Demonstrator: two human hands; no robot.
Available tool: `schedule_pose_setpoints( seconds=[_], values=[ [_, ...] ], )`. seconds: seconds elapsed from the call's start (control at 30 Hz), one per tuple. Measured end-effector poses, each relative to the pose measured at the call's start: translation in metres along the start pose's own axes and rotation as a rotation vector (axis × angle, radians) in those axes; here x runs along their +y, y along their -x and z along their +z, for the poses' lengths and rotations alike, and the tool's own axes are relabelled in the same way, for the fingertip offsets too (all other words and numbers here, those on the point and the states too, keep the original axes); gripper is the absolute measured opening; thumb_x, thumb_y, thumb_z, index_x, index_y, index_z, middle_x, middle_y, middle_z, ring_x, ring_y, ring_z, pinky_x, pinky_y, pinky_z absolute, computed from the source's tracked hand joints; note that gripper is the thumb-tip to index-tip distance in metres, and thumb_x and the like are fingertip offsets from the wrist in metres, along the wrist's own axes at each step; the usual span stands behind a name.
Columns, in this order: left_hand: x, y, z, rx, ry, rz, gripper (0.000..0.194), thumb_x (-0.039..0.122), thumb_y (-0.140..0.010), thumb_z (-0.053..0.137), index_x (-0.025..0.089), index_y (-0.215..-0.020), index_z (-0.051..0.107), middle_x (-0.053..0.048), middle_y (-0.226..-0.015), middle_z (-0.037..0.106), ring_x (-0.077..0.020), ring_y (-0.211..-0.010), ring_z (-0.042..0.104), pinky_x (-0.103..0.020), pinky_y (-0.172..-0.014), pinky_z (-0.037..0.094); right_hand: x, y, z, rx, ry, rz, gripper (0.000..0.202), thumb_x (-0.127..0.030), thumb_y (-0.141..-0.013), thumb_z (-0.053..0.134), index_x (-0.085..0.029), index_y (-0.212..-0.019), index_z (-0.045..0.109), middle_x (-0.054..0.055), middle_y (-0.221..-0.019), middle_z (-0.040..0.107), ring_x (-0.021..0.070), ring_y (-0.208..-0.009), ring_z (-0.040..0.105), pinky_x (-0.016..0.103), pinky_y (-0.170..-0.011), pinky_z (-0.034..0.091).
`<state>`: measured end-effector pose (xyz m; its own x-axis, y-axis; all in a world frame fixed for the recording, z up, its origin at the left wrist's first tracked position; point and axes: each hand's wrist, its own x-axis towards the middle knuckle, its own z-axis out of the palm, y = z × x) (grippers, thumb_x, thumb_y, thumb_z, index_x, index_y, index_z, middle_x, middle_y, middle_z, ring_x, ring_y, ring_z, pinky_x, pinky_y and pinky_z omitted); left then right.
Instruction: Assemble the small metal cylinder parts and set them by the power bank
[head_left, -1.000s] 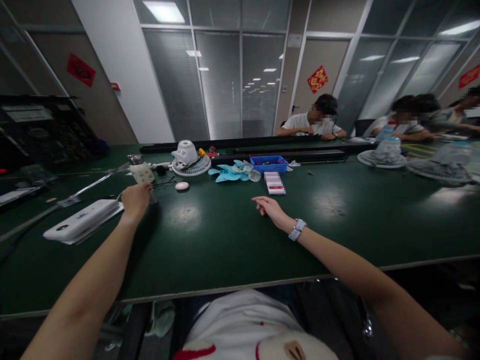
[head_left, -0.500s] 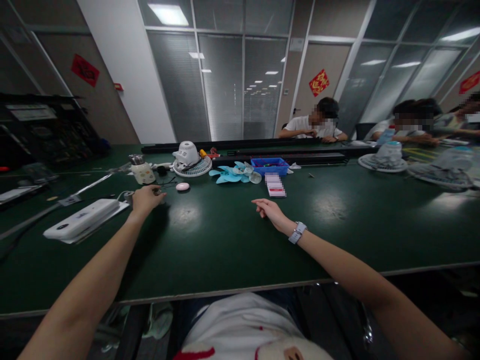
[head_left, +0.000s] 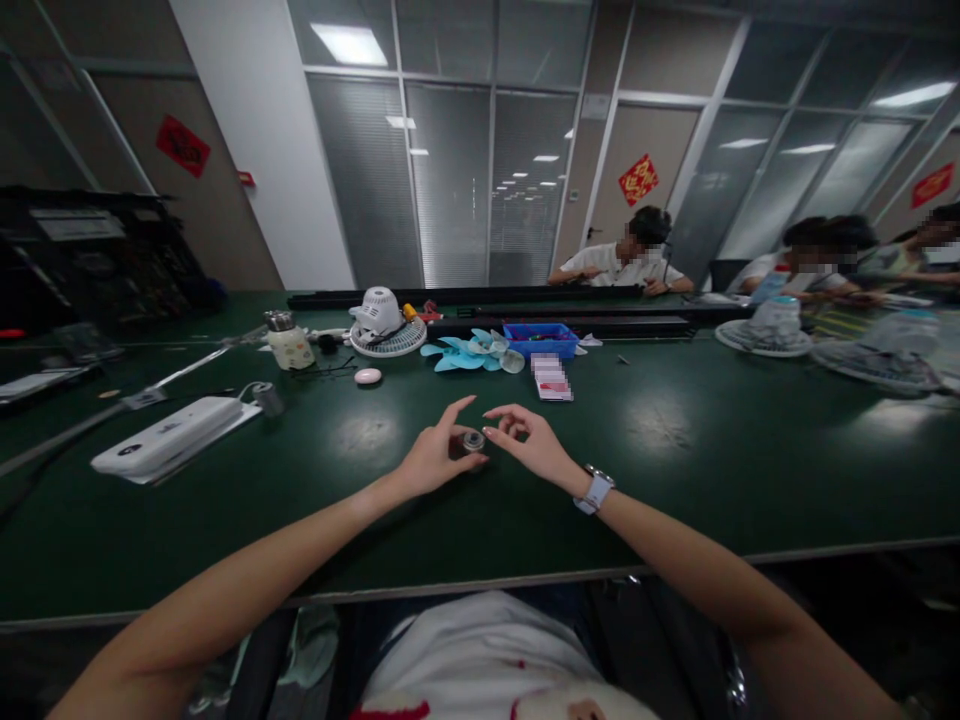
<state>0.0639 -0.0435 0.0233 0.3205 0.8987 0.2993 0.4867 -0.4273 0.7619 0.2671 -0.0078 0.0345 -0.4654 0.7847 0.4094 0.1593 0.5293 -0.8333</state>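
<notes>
A small round metallic part (head_left: 473, 441) is between the fingers and thumb of my left hand (head_left: 439, 452), above the middle of the green table (head_left: 405, 540). Just right of it is my right hand (head_left: 534, 445), its fingers curved and thumb and forefinger apart, with nothing between them. A pale watch strap (head_left: 594, 492) circles my right wrist. Beyond my hands lie light-blue fan blades (head_left: 472, 352), a blue tray (head_left: 540, 341) with small items, and a stack of pinkish cards (head_left: 551, 378).
At the left are a long white device (head_left: 176, 437), a grey cylinder (head_left: 268, 398) and a patterned jar (head_left: 288, 342). A white fan part (head_left: 379, 318) and pink oval object (head_left: 367, 376) lie farther back. People sit across the table at right.
My left hand has moved right from beside the grey cylinder to the table's middle, with the small metallic part now visible in it. My right hand stays nearly in place, its fingers more spread.
</notes>
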Motion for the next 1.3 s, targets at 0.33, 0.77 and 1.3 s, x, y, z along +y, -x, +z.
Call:
schedule_pose_setpoints(
  seconds=[0.33, 0.77, 1.3],
  values=[
    [0.012, 0.007, 0.002, -0.094, 0.03, 0.017, 0.089, 0.042, -0.077, 0.07, 0.024, -0.148, 0.019, -0.007, -0.107, 0.071, -0.024, -0.094, 0.068, -0.037, -0.085, 0.05, -0.005, 0.0, -0.004, -0.161, 0.186, 0.005, 0.026, -0.041, -0.083, 0.065, -0.019, -0.093, 0.076, 0.005, -0.084, 0.068, 0.0139, -0.07, 0.057, 0.025, -0.063, 0.041],
    [0.01, 0.006, 0.001, -0.104, 0.035, 0.025, 0.081, 0.043, -0.076, 0.071, 0.024, -0.142, 0.028, -0.008, -0.111, 0.069, -0.0233, -0.098, 0.067, -0.034, -0.083, 0.051, -0.004, -0.01, -0.02, -0.019, 0.241, -0.074, 0.026, -0.04, -0.087, 0.062, -0.02, -0.096, 0.075, 0.005, -0.085, 0.067, 0.0143, -0.073, 0.055, 0.026, -0.066, 0.04],
    [-0.009, -0.008, -0.01, -0.015, -0.335, 0.122, 0.044, 0.037, -0.088, 0.055, 0.026, -0.13, 0.051, -0.006, -0.109, 0.066, -0.0206, -0.092, 0.064, -0.031, -0.082, 0.048, 0.034, -0.012, -0.037, -0.449, 0.221, 0.028, 0.033, -0.034, -0.088, 0.057, -0.024, -0.116, 0.07, 0.004, -0.092, 0.067, 0.0131, -0.072, 0.051, 0.023, -0.063, 0.037]
  ],
)
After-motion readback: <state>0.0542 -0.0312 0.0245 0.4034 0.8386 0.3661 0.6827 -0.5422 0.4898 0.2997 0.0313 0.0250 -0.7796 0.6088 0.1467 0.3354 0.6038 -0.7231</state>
